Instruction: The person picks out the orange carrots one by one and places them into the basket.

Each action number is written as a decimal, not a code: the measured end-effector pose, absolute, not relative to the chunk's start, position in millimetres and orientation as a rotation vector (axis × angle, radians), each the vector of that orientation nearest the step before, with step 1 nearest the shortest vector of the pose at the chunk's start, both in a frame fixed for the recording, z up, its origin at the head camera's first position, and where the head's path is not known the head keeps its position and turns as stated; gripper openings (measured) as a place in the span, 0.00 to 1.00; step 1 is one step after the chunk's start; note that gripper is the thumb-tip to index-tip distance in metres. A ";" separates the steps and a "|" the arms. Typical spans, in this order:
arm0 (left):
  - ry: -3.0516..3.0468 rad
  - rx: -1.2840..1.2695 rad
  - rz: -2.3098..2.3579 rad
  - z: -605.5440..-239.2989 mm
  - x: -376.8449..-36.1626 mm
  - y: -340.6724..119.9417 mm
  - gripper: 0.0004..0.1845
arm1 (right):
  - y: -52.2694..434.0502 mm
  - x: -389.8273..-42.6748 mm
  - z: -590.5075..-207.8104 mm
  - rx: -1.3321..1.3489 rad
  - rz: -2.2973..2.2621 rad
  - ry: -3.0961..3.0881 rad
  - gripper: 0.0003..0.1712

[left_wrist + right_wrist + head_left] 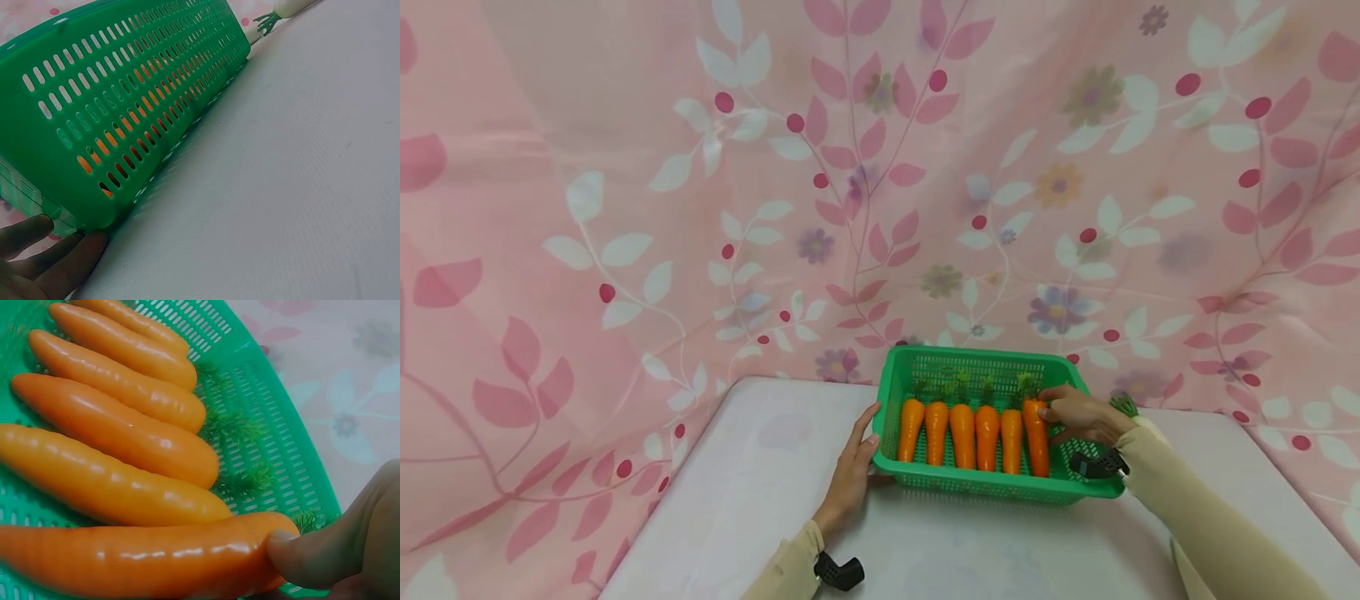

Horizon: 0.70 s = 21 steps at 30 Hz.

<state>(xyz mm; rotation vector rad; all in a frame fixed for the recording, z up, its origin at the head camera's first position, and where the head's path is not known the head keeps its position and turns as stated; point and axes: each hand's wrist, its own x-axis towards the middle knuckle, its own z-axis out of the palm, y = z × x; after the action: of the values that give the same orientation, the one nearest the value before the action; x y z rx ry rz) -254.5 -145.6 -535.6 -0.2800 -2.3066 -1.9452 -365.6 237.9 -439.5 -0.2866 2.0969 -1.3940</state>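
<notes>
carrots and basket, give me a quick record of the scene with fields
surface: white table before a pink floral cloth
container: green slotted basket
contents: six orange carrots, side by side, green tops away from the person
left hand: straight fingers against the basket's left end
right hand: pinches the top end of the rightmost carrot, which lies in the basket
outside basket: another green leafy top behind the right wrist

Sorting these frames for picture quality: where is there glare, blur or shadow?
Right wrist view: white glare streaks on the nearest carrot, and the right hand at the edge is soft. Left wrist view: the green basket casts a faint shadow on the table. Head view: even light, curtain slightly soft.
</notes>
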 end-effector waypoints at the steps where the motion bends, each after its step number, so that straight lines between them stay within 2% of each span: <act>1: -2.308 -0.281 -1.946 -535.1 -254.4 -145.6 0.25 | 236.9 -365.8 -440.6 -0.278 -1.396 2.097 0.34; 12: -2.349 -0.317 -1.904 -500.6 -237.2 -142.7 0.27 | 231.7 -366.8 -444.1 -0.237 -1.392 2.104 0.34; 21: -2.311 -0.282 -1.906 -533.7 -253.2 -144.4 0.26 | 231.4 -366.7 -449.2 -0.252 -1.367 2.146 0.35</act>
<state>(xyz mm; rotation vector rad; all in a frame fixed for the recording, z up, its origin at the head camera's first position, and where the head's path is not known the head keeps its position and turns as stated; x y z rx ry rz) -253.2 -144.4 -533.7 -0.2823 -2.3109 -1.9058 -366.7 231.4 -449.2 -0.2517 2.1457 -1.3673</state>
